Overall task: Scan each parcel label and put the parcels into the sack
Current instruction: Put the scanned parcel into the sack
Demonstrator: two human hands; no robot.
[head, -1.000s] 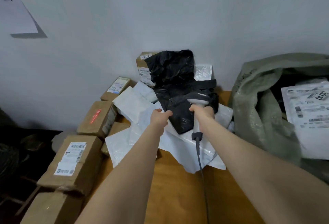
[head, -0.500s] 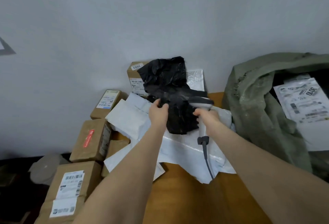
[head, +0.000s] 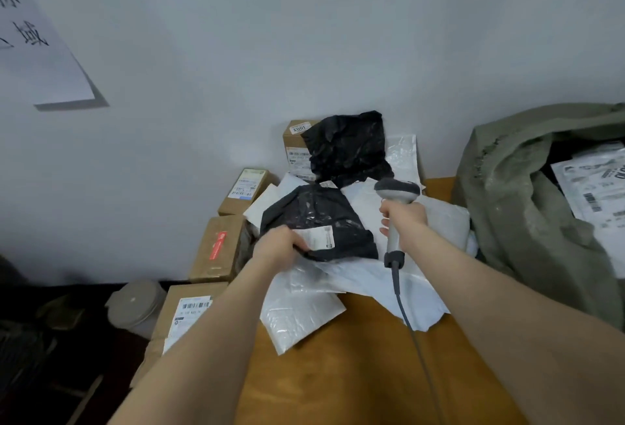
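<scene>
1. We see the left hand (head: 280, 245) gripping the black parcel (head: 318, 215) at its near-left edge, thumb on top, right beside the white label (head: 320, 237). The label faces up.
2. That parcel lies on a heap of white mailers (head: 368, 279) at the back of the wooden table (head: 338, 377), approx. centre of view.
3. The right hand (head: 404, 216) is wrapped round the handle of the grey scanner (head: 397, 188), fingers curled. The scanner head sits above the fist, just R of the black parcel. We can't tell which way its window points.
4. The scanner cable (head: 404, 313) runs from the handle base down over the mailers & table toward us.
5. The green sack (head: 517, 208) stands at the R edge w/ its mouth open, well apart from the held parcel. A white labelled parcel (head: 598, 188) lies inside it.
6. A second black bag (head: 348, 147) sits further back, against a tall box (head: 297, 140) w/ a small numbered sticker, near the wall (head: 304, 35).
7. More cardboard boxes line the table's L side: a labelled box (head: 243, 188), a red-sticker box (head: 216, 248) & a barcode box (head: 189, 313) nearest us.
8. Low on the L we make out a round tub (head: 135, 303), and a paper sheet (head: 37, 52) w/ writing hangs on the wall top L.
</scene>
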